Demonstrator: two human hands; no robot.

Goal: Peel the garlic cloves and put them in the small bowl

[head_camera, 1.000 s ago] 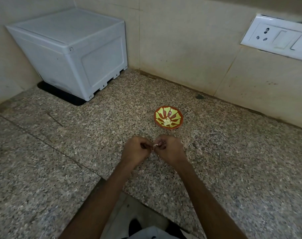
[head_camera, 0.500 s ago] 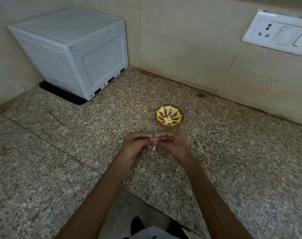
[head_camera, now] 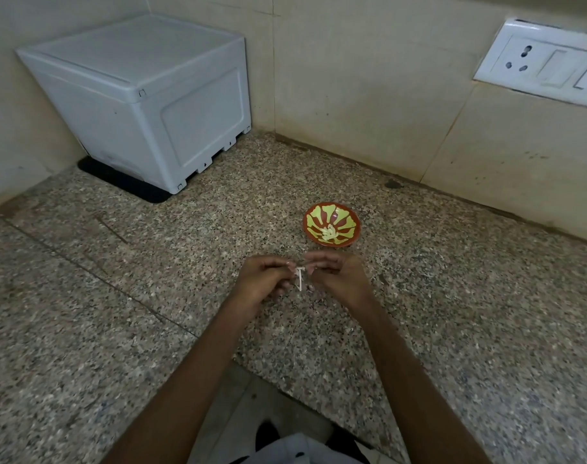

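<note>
A small red-and-yellow bowl (head_camera: 332,228) sits on the granite counter with several pale peeled cloves in its middle. Just in front of it, my left hand (head_camera: 263,284) and my right hand (head_camera: 335,276) meet fingertip to fingertip over the counter. Between them they pinch a small garlic clove (head_camera: 302,270), mostly hidden by the fingers. A thin strip of white skin (head_camera: 298,282) hangs down from it.
A grey plastic box (head_camera: 144,98) stands in the back left corner on a black mat. A white socket and switch plate (head_camera: 546,63) is on the wall at the right. The counter's front edge has a cut-out near my body.
My hands have drawn slightly apart and a strip of white skin now hangs from the clove between them. The bowl has not moved.
</note>
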